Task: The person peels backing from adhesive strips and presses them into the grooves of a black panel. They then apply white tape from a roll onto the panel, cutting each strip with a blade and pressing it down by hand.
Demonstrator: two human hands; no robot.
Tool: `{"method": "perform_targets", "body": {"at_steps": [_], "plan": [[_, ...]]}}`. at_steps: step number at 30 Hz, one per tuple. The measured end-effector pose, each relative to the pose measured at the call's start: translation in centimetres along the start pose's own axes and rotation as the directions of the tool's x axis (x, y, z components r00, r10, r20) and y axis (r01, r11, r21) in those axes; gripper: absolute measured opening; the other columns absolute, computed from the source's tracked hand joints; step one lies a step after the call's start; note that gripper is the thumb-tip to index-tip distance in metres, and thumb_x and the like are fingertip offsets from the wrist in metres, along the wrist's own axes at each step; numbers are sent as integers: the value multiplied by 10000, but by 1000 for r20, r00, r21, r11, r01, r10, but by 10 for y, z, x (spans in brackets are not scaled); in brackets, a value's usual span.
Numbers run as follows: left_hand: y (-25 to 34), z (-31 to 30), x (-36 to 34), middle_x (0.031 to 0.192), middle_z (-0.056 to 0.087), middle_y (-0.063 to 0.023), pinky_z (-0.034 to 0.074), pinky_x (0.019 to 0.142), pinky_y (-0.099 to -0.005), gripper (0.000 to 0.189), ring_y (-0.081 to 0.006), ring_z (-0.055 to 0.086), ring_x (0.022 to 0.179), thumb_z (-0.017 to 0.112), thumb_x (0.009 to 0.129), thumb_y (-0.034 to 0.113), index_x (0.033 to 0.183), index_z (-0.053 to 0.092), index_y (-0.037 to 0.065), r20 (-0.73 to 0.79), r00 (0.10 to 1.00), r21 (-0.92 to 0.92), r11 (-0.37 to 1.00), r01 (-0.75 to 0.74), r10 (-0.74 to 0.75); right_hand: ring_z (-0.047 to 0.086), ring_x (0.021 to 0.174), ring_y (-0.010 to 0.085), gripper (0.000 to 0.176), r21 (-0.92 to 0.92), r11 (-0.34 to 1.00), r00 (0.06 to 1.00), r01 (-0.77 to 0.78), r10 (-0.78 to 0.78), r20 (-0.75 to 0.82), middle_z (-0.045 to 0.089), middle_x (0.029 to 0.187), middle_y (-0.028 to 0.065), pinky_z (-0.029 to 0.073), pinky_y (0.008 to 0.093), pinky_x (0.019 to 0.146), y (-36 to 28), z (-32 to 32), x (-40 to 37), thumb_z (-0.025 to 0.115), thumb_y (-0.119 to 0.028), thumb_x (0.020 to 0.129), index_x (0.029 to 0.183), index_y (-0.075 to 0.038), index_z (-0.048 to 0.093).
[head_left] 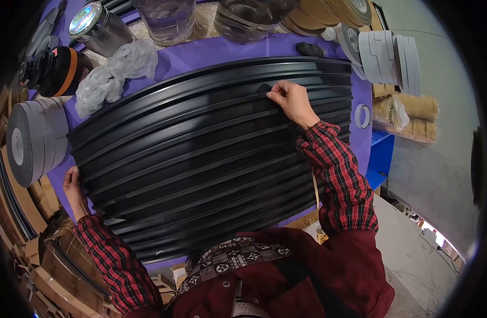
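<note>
Maroon jacket nearest; left hand, right hand: fingertips together at black strips; grey rolls, plastic bundle crowding left.

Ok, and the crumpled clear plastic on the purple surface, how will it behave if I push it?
The crumpled plastic looks thin and see-through, so it is probably light for its size. Its loose folds suggest it would squash rather than stay stiff. Its uneven, bunched shape makes rolling unlikely.
</note>
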State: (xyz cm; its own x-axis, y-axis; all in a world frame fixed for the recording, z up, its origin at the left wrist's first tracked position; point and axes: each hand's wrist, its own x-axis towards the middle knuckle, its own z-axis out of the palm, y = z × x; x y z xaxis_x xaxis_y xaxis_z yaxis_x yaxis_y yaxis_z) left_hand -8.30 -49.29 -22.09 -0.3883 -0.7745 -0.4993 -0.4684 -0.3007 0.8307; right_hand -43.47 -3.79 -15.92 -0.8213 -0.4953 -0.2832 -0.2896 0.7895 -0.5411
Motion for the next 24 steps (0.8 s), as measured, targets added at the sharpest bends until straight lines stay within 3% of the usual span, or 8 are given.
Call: {"method": "perform_targets", "body": {"at_steps": [7, 11, 13, 14, 17, 24], "plan": [[-4, -3, 3, 821, 584, -7, 401, 683, -203, 180, -85, 522, 739, 602, 776, 151, 917, 573, 43, 12, 1000, -18, 1000, -5, 5, 555, 597, 273, 184, -65, 998, 998, 3, 1, 56, 549, 603, 122, 423, 325, 549, -3, -4, 4, 626, -170, 710, 707, -1, 554], [-3, -2, 2, 820, 582, -5, 399, 690, -203, 181, -85, 521, 741, 601, 776, 150, 917, 573, 39, 12, 1000, -14, 1000, -22, 22, 537, 566, 246, 180, -47, 999, 998, 16, -13, 64, 536, 594, 114, 413, 312, 537, 2, -3, 7, 618, -170, 714, 705, -5, 547], [-1, -1, 1, 820, 580, -4, 397, 697, -205, 179, -84, 518, 744, 601, 775, 148, 916, 572, 41, 13, 1000, 6, 1000, 1, -1, 472, 503, 156, 165, 75, 997, 990, 6, -17, 141, 495, 549, 54, 384, 263, 507, 12, -4, 10, 612, -160, 724, 695, -13, 541], [-1, -1, 2, 820, 580, -4, 397, 697, -205, 179, -84, 518, 744, 601, 775, 148, 916, 572, 41, 6, 1000, 7, 1000, -1, 1, 472, 503, 156, 165, 79, 997, 989, 12, -23, 144, 495, 549, 54, 384, 263, 507, 17, -5, 12, 612, -160, 724, 695, -13, 541], [-3, -5, 3, 819, 580, -3, 395, 697, -205, 176, -84, 517, 745, 601, 775, 147, 912, 572, 41, -7, 1000, 26, 1000, 12, -12, 355, 516, 53, 145, 345, 934, 983, -90, 28, 181, 416, 539, -37, 333, 198, 488, 30, -4, 15, 622, -134, 731, 690, -20, 544], [-4, -4, 3, 823, 583, 1, 388, 696, -203, 178, -84, 516, 749, 607, 771, 160, 907, 576, 50, 23, 1000, -6, 1000, -13, 13, 429, 495, 100, 167, 172, 985, 996, -31, 16, 84, 474, 531, 35, 370, 239, 484, 13, -5, 5, 636, -142, 718, 742, 7, 565]]}}
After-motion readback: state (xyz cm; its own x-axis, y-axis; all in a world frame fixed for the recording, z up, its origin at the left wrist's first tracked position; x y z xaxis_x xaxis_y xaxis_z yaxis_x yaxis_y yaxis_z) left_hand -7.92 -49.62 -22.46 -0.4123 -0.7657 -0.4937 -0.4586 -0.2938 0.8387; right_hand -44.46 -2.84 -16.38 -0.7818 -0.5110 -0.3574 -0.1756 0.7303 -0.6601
